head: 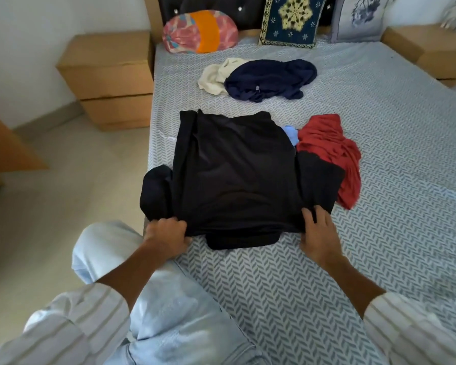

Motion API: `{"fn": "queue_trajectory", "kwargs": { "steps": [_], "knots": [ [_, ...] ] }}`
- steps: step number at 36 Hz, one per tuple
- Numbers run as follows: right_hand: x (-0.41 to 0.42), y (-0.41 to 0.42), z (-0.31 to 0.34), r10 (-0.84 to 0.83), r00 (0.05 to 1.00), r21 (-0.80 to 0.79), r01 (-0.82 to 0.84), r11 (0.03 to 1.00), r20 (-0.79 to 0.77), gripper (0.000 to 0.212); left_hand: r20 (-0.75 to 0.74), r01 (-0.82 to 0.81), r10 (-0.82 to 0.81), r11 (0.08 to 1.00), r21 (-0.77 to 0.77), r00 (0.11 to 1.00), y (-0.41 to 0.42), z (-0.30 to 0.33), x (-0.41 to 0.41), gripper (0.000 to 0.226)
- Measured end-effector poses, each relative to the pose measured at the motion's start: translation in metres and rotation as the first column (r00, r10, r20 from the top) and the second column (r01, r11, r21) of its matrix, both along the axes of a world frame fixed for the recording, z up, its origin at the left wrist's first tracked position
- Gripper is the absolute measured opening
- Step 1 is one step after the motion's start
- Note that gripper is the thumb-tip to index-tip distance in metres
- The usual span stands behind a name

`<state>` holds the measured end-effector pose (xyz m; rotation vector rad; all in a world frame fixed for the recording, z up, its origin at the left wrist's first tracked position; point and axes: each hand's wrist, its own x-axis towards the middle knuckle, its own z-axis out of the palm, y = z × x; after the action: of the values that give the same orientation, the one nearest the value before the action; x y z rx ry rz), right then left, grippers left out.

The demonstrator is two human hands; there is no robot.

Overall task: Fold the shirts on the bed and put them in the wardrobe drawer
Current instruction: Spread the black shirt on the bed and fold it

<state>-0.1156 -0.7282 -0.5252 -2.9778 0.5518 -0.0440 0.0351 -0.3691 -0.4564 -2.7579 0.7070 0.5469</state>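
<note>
Head view. Black shirt [234, 175] lies spread flat at centre frame on the bed [379, 127], near its lower-left edge, both sleeves sticking out at the sides. Left hand [166, 234] grips the near-left corner of the shirt, fingers curled round the cloth. Right hand [317, 233] pinches the near-right corner, thumb under, fingers on top.

Step, as judged: folding the first shirt; no fold of the body made yet (sleeves not tucked in).

Waiting: red shirt [332, 154] crumpled just right of the black one and touching it, navy shirt [269, 79] and cream shirt [219, 75] bunched together in the upper centre.

Next move calls for tucking the sleeves inward, then carrying the near edge up toward the far one. Wardrobe drawer not in view.
</note>
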Motion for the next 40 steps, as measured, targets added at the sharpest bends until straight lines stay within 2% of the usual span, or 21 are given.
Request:
{"fn": "queue_trajectory", "kwargs": {
  "steps": [2,4,7,11,14,18,23,27,31,33,35,38,40],
  "knots": [
    [-0.006,0.02,-0.002,0.089,0.979,-0.034,-0.084,0.996,0.186,0.047,0.093,0.105,-0.101,0.994,-0.04,0.991,-0.007,0.003,-0.006,0.045],
    [-0.011,0.041,-0.005,0.203,0.954,-0.068,-0.192,0.979,0.222,0.029,0.138,0.217,-0.201,0.97,-0.111,0.97,-0.015,0.004,-0.014,0.041],
    [-0.014,0.059,-0.018,0.298,0.926,-0.014,-0.303,0.953,0.23,0.018,0.078,0.327,-0.318,0.927,-0.184,0.945,-0.028,0.003,-0.024,0.032],
    [-0.006,0.067,-0.026,0.278,0.949,0.112,-0.295,0.949,0.147,0.037,0.023,0.396,-0.401,0.892,-0.22,0.916,-0.043,-0.011,-0.029,0.044],
    [0.006,0.066,-0.027,0.247,0.965,0.156,-0.259,0.953,0.09,0.053,0.01,0.371,-0.376,0.908,-0.197,0.926,-0.051,-0.023,-0.025,0.051],
    [0.021,0.061,-0.026,0.241,0.97,0.103,-0.242,0.965,0.025,0.052,-0.001,0.325,-0.329,0.933,-0.157,0.944,-0.063,-0.032,-0.024,0.051],
    [0.031,0.061,-0.027,0.253,0.967,-0.051,-0.253,0.966,0.001,0.047,0.05,0.301,-0.297,0.948,-0.107,0.954,-0.07,-0.034,-0.023,0.04],
    [0.034,0.063,-0.022,0.262,0.963,-0.167,-0.249,0.954,0.059,0.045,0.028,0.345,-0.344,0.932,-0.109,0.939,-0.073,-0.029,-0.022,0.031],
    [0.03,0.061,-0.017,0.322,0.93,-0.237,-0.277,0.931,0.177,0.032,-0.072,0.36,-0.39,0.897,-0.256,0.918,-0.067,-0.02,-0.025,0.028],
    [0.023,0.058,-0.017,0.345,0.902,-0.225,-0.291,0.93,0.258,0.028,-0.106,0.387,-0.431,0.875,-0.291,0.896,-0.062,-0.016,-0.029,0.026],
    [0.011,0.058,-0.019,0.389,0.867,-0.199,-0.34,0.919,0.311,0.035,-0.112,0.4,-0.447,0.867,-0.297,0.887,-0.059,-0.015,-0.032,0.025],
    [-0.012,0.059,-0.024,0.466,0.835,-0.144,-0.444,0.885,0.291,0.047,-0.101,0.391,-0.428,0.881,-0.266,0.898,-0.059,-0.017,-0.037,0.027],
    [-0.02,0.062,-0.024,0.443,0.854,-0.086,-0.437,0.895,0.271,0.047,-0.085,0.373,-0.399,0.901,-0.22,0.913,-0.062,-0.019,-0.042,0.028]
  ]
}}
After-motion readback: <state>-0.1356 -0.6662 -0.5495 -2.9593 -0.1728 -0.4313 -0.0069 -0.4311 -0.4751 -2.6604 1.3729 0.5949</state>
